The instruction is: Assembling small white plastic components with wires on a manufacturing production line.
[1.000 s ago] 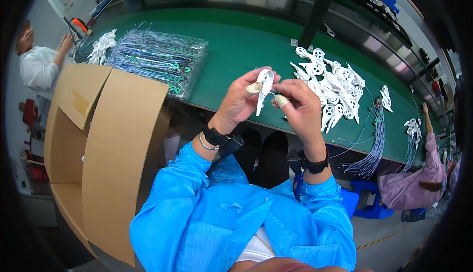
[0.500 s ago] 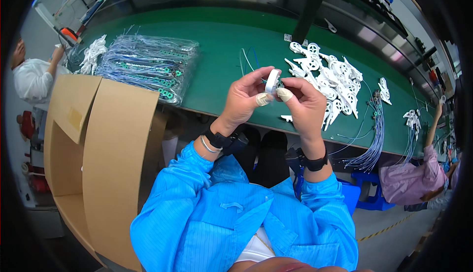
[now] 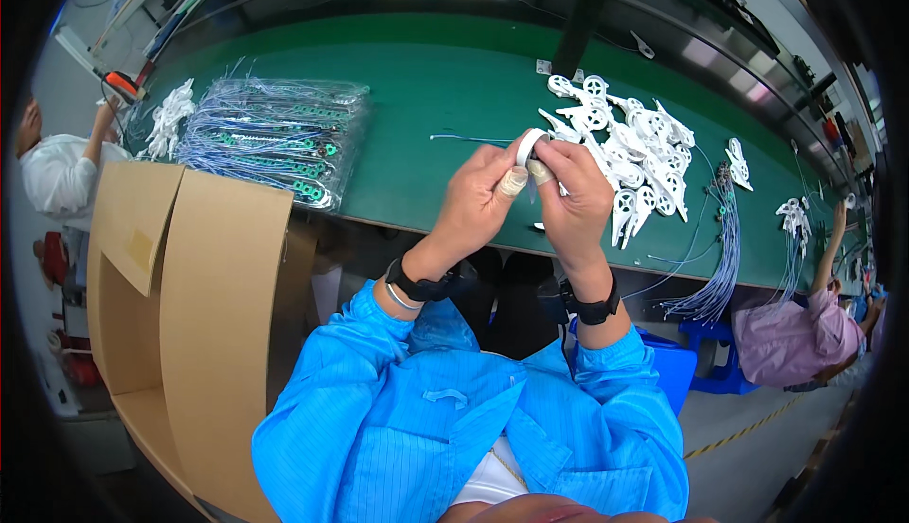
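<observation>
Both hands meet above the near edge of the green table. Between them is a white plastic part with a round rim. My left hand pinches one side of it between thumb and fingers. My right hand grips the other side, its thumb pressed close to the left one. Pale coverings wrap both thumbs. Thin blue and white wires stick out leftward behind my left fingers, seemingly from the part. Much of the part is hidden by the fingers.
White plastic parts with round ends lie heaped right of my hands. A bundle of blue wires hangs over the table edge. At left are bagged wired green boards and a cardboard box. Co-workers sit at both sides.
The white part has turned in my hands, and its rim now faces differently. The wires have swung from pointing up to lying leftward. My fingers have closed in around the part.
</observation>
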The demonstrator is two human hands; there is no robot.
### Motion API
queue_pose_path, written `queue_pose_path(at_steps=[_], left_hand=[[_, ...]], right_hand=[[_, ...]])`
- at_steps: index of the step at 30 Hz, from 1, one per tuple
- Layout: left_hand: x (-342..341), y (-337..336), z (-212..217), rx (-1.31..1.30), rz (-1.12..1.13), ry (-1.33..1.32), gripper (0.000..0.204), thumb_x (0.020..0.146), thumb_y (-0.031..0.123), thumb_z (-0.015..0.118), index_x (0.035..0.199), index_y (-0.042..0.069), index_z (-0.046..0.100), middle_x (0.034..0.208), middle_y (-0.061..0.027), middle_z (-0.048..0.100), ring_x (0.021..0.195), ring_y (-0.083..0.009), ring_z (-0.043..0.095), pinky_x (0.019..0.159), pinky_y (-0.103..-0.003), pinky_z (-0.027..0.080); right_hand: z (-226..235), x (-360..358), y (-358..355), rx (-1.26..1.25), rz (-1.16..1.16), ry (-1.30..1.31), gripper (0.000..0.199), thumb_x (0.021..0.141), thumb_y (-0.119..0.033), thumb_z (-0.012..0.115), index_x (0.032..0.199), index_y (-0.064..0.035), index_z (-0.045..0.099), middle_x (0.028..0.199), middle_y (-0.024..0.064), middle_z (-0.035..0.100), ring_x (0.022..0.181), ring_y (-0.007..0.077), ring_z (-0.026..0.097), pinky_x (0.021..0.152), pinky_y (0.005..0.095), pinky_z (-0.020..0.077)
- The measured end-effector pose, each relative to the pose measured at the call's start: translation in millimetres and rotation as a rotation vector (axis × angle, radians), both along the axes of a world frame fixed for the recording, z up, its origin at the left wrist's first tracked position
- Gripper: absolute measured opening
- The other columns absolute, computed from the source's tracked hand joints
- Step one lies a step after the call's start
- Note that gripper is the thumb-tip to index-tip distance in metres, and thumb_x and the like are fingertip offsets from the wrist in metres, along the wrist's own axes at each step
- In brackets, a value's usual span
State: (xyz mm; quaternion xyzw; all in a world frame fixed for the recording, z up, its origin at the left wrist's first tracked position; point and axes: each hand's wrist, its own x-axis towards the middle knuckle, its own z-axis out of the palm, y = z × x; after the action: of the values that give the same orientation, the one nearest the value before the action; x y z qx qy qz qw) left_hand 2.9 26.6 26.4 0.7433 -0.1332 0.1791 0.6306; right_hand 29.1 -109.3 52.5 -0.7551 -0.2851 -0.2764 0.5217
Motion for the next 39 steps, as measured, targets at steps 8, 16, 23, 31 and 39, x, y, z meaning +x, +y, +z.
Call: queue_pose_path(at_steps=[8,16,23,31,39], left_hand=[[8.7,29.6,17.2,-0.34,-0.395,0.13,0.025,0.09,0.015,0.056,0.104,-0.004,0.063,0.1,-0.0079,0.054,0.07,-0.0096,0.056,0.05,-0.02,0.048],[17.4,29.7,13.8,-0.518,-0.497,0.2,0.02,0.086,0.012,0.062,0.1,-0.002,0.06,0.112,-0.0124,0.057,0.074,-0.0118,0.059,0.056,-0.021,0.051],[12.9,24.1,16.1,-0.461,-0.482,0.083,0.021,0.081,0.005,0.065,0.1,-0.001,0.056,0.123,-0.023,0.054,0.08,-0.0134,0.062,0.058,-0.023,0.053],[5.2,24.5,14.5,-0.389,-0.44,0.1,0.024,0.085,0.014,0.063,0.101,-0.002,0.056,0.12,-0.0214,0.056,0.081,-0.0134,0.062,0.06,-0.023,0.052],[8.6,29.0,5.9,-0.544,-0.451,0.213,0.024,0.086,0.012,0.062,0.104,-0.003,0.058,0.088,-0.0094,0.063,0.068,-0.011,0.06,0.058,-0.023,0.053]], right_hand=[[8.6,-7.4,-1.5,-0.163,0.034,-0.197,0.029,0.067,0.006,0.067,0.095,0.0004,0.064,0.088,0.0121,0.061,0.072,0.0257,0.063,0.058,0.0309,0.0505],[7.9,-12.4,-3.5,-0.167,0.002,-0.245,0.03,0.065,0.005,0.068,0.095,0.0009,0.064,0.087,0.0125,0.062,0.073,0.0263,0.063,0.059,0.0314,0.0506],[7.5,-19.3,-2.3,-0.071,-0.014,-0.13,0.024,0.07,0.005,0.067,0.093,0.0006,0.064,0.084,0.0126,0.063,0.07,0.0245,0.063,0.058,0.0303,0.0504],[2.4,-21.2,-1.1,-0.009,0.056,-0.014,0.022,0.072,0.005,0.065,0.094,0.0011,0.064,0.084,0.0127,0.062,0.068,0.0236,0.062,0.057,0.0304,0.0502],[3.1,-4.2,3.3,-0.211,0.022,-0.364,0.027,0.068,0.007,0.065,0.094,0.0013,0.062,0.084,0.0132,0.061,0.07,0.0279,0.061,0.06,0.0332,0.0517]])
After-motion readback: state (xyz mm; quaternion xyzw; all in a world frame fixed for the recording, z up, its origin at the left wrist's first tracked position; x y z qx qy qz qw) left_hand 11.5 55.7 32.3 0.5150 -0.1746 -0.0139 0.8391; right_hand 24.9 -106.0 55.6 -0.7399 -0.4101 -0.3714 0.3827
